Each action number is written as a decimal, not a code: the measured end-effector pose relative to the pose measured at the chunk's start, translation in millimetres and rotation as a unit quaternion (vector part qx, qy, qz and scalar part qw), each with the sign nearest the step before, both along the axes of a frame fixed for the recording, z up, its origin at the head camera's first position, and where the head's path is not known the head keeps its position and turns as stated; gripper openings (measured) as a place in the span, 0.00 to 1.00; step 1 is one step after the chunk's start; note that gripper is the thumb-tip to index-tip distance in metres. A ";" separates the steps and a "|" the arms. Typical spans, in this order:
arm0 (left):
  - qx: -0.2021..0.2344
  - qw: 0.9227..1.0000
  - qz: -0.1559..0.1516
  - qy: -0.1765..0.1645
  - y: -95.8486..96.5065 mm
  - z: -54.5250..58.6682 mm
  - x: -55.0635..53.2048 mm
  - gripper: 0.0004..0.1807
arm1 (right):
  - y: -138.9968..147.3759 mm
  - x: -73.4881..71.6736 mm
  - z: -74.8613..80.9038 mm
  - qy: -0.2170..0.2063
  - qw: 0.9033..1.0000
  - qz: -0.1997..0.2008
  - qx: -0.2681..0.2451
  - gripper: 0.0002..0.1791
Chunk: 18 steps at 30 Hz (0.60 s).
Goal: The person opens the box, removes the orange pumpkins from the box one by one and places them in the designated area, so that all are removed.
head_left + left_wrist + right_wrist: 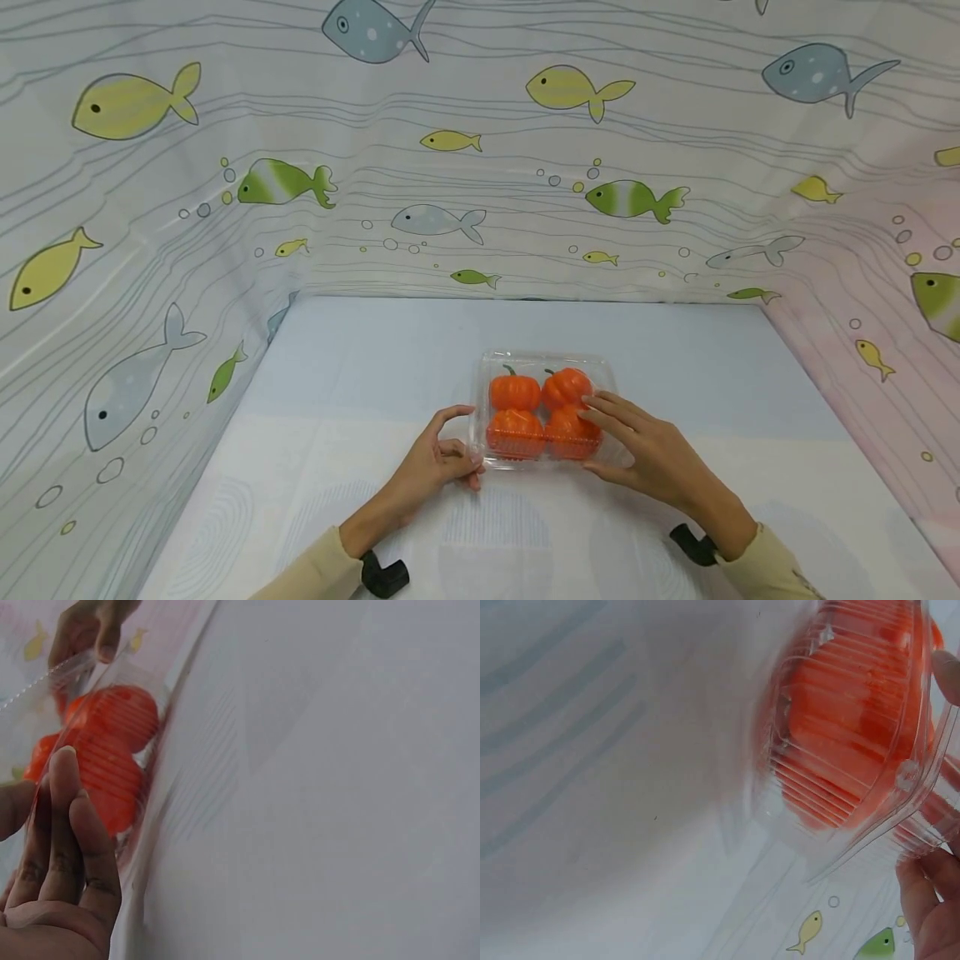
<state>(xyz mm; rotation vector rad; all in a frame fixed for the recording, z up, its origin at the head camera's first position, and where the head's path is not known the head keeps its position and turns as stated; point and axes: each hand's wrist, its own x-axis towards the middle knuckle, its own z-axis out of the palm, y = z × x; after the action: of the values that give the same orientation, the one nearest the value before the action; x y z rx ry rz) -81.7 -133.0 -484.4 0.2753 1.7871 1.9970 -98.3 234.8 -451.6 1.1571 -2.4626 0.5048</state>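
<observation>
A clear plastic clamshell box (480,417) with several small orange pumpkins (514,393) in it rests on the table. Two have green stems showing in the head view. At the box's front left corner, my left hand (438,462) grips the rim between thumb and fingers, as the left wrist view (64,855) shows close up. My right hand (652,454) holds the front right corner, its thumb at the front rim and its fingers reaching over the right side. Ribbed clear wall shows in the right wrist view (847,712). Whether the lid is fully closed, I cannot tell.
The pale cloth-covered table (360,358) spreads around the box. A curtain (517,175) printed with fish and wavy lines hangs behind it and at both sides. Black wrist straps (385,575) sit below the sleeves.
</observation>
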 end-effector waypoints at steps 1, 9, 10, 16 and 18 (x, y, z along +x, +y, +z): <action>0.000 1.000 0.001 -0.001 -0.3 -0.5 -0.1 0.41 | 0.4 -0.2 -0.1 0.000 1.000 0.002 -0.002 0.46; -0.003 1.000 0.001 0.002 -0.9 -1.3 -0.7 0.41 | 4.4 -3.1 4.0 -0.015 1.000 0.018 -0.006 0.44; -0.004 1.000 0.000 0.005 -1.2 -1.3 -0.6 0.41 | 4.9 -3.9 4.6 -0.017 1.000 0.020 -0.005 0.42; -0.008 1.000 -0.001 0.004 -2.0 -1.1 -0.8 0.40 | 7.2 -9.1 7.2 -0.009 0.999 0.040 -0.019 0.34; -0.008 1.000 -0.001 0.004 -2.2 -1.5 -1.0 0.40 | 7.8 -10.6 8.3 -0.013 0.999 0.043 -0.022 0.34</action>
<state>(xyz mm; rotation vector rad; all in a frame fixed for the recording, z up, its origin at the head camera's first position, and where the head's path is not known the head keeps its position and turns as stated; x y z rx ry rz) -82.8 -135.3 -485.9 0.2806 1.8062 1.9809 -108.8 242.7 -443.2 1.2506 -2.4175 0.5996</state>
